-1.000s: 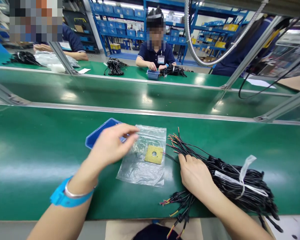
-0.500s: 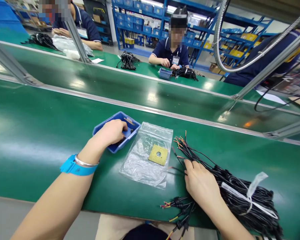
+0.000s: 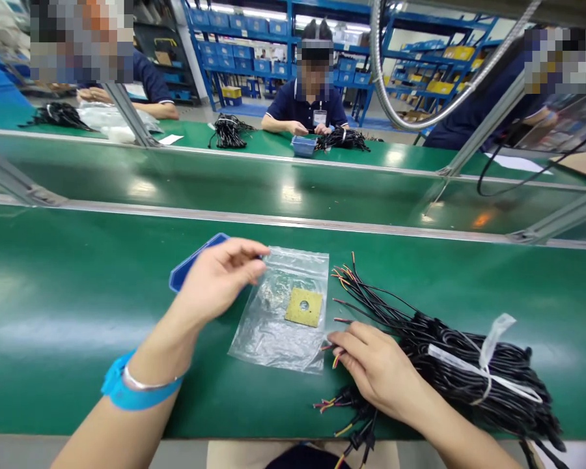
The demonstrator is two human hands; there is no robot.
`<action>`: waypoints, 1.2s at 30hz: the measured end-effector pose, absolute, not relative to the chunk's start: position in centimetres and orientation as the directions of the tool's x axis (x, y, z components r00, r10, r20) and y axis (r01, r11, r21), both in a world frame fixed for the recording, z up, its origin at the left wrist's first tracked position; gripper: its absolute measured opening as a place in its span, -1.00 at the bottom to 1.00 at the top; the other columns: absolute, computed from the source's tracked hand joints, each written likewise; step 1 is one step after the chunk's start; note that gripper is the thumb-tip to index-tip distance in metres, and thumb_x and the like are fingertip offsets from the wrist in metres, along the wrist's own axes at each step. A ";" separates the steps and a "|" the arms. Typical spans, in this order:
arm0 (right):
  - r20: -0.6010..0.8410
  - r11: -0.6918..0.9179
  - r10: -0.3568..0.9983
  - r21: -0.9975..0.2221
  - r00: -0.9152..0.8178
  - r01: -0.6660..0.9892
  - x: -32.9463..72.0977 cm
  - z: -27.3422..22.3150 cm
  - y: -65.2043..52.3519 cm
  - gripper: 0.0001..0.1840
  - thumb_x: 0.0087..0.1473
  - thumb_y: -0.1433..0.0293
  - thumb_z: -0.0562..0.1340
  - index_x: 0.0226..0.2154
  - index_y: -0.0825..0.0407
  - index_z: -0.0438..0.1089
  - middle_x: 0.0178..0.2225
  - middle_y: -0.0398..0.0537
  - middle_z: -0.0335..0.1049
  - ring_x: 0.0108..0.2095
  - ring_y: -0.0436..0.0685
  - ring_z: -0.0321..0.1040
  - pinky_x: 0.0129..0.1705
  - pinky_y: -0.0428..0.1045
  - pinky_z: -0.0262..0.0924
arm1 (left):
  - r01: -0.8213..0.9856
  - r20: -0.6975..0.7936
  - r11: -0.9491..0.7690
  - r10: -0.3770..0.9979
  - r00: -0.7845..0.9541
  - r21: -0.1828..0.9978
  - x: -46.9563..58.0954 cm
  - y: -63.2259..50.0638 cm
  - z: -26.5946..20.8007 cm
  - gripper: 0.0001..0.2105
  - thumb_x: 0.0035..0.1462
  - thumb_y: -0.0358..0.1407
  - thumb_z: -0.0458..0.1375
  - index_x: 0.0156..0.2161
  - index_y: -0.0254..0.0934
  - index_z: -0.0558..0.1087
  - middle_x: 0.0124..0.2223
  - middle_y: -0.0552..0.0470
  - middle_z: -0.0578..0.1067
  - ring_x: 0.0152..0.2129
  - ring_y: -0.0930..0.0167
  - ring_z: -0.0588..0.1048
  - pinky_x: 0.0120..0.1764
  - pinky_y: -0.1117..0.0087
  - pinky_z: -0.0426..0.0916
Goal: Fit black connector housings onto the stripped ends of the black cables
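My left hand (image 3: 227, 273) is raised between the blue tray (image 3: 181, 275) and the clear zip bag (image 3: 273, 352), largely covering the tray. Its thumb and fingertips close on something small and dark that I cannot make out. A yellow square plate (image 3: 303, 307) with a round hole lies on the bag. To the bag's right, my right hand (image 3: 371, 361) pinches a black cable near its stripped end, where red and yellow wires (image 3: 336, 359) stick out. Beside that hand lies a tied bundle of black cables (image 3: 469, 365), loose ends fanned toward the bag.
Several cable ends with black connectors (image 3: 356, 436) lie at the table's front edge. A metal rail (image 3: 283, 220) runs along the back of the green table (image 3: 102, 312). Beyond it, co-workers sit at another bench with cable bundles (image 3: 228, 131) and a blue tray (image 3: 303, 146).
My left hand has come out of the blue tray and moved right, toward the bag. My right hand has moved left and down, with coloured wire ends now showing at its fingertips.
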State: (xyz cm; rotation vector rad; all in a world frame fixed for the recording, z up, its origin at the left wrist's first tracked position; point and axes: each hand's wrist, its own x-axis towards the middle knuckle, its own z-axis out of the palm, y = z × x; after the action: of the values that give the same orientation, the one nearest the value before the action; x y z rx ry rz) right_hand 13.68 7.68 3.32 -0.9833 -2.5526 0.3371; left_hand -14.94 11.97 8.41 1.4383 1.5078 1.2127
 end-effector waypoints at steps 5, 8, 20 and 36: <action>0.385 0.730 0.683 -0.372 -0.621 0.573 13.9 3.3 7.3 -0.78 0.30 0.44 0.01 -0.11 0.06 0.33 -0.37 -0.05 0.46 -0.39 0.07 0.43 -0.32 -0.06 0.31 | -0.258 -0.234 0.321 0.919 0.317 0.911 -10.2 10.9 5.8 -0.70 -0.14 -0.30 0.42 -0.25 -0.36 0.57 -0.38 -0.04 0.63 -0.43 0.40 0.60 -0.20 0.34 0.49; 0.462 0.725 0.688 -0.401 -0.560 0.560 14.0 3.2 7.4 -0.86 0.30 0.44 0.03 -0.19 0.05 0.28 -0.46 -0.13 0.42 -0.53 0.01 0.37 -0.45 -0.11 0.25 | -0.333 -0.300 0.430 0.877 0.376 0.839 -9.1 10.7 4.9 -0.63 -0.18 -0.28 0.46 -0.22 -0.38 0.57 -0.32 -0.08 0.65 -0.36 0.39 0.63 -0.18 0.39 0.48; 0.517 0.699 0.715 -0.492 -0.471 0.520 14.3 3.3 7.3 -0.88 0.25 0.48 0.07 -0.21 0.05 0.30 -0.43 -0.14 0.44 -0.49 -0.02 0.40 -0.42 -0.13 0.27 | -0.142 -0.215 0.243 0.959 0.186 0.960 -8.6 11.5 4.0 -0.80 -0.09 -0.37 0.38 -0.31 -0.34 0.51 -0.38 0.02 0.61 -0.41 0.42 0.60 -0.21 0.38 0.48; 0.517 0.645 0.763 -0.575 -0.387 0.504 14.2 3.5 7.6 -0.89 0.22 0.49 0.10 -0.21 0.04 0.31 -0.44 -0.17 0.42 -0.50 -0.03 0.39 -0.42 -0.13 0.27 | 0.582 0.277 -0.463 0.881 0.383 0.669 -8.0 11.8 2.3 -0.74 0.12 -0.55 0.10 -0.14 -0.34 0.55 -0.17 -0.13 0.58 -0.23 0.31 0.55 -0.13 0.24 0.45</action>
State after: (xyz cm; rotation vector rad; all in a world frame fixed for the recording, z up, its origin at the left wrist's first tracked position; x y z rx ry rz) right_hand 14.22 7.57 3.47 -0.9840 -2.0698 0.4167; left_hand -8.03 11.76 2.30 2.1795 1.2573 0.8542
